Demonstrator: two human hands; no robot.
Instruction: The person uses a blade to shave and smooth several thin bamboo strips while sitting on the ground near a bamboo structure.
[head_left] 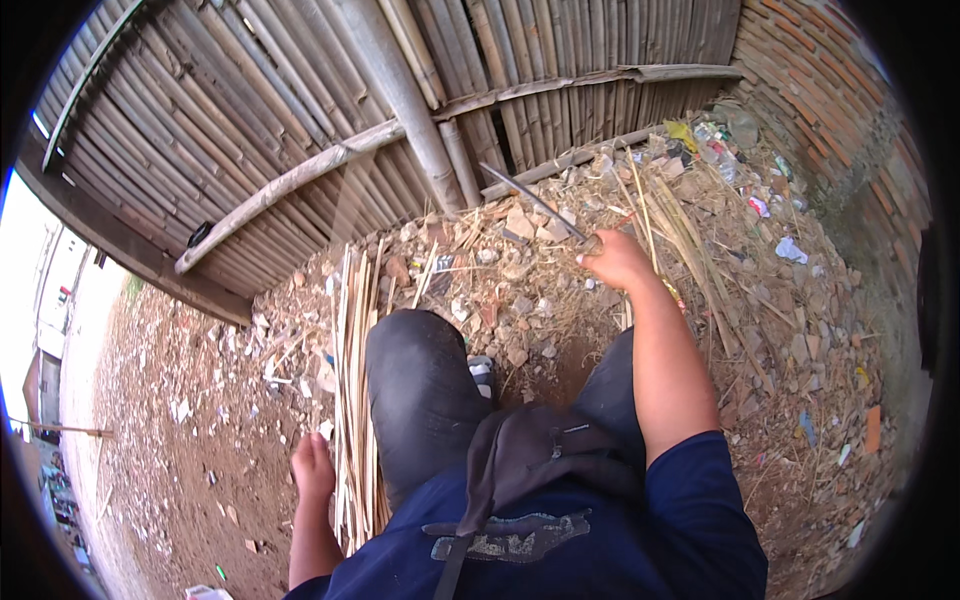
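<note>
My right hand [616, 259] is closed round the near end of a long, narrow, dark blade [532, 200], which looks like a knife. Its tip points away and to the left, toward the bamboo wall; the handle is hidden in my fingers. Low on the left, my left hand [314, 468] is closed, with fingers curled together. Whether anything is in it I cannot make out. Just right of that hand lies a bundle of long, pale split bamboo strips [353, 400], running along the outside of my left leg.
A wall of bamboo slats [290, 90] with a thick upright pole [405, 100] stands ahead. On the right rises a brick wall [815, 75]. More bamboo strips [690, 235] lie right of my right hand. Stones, broken brick and litter [725, 150] cover the ground.
</note>
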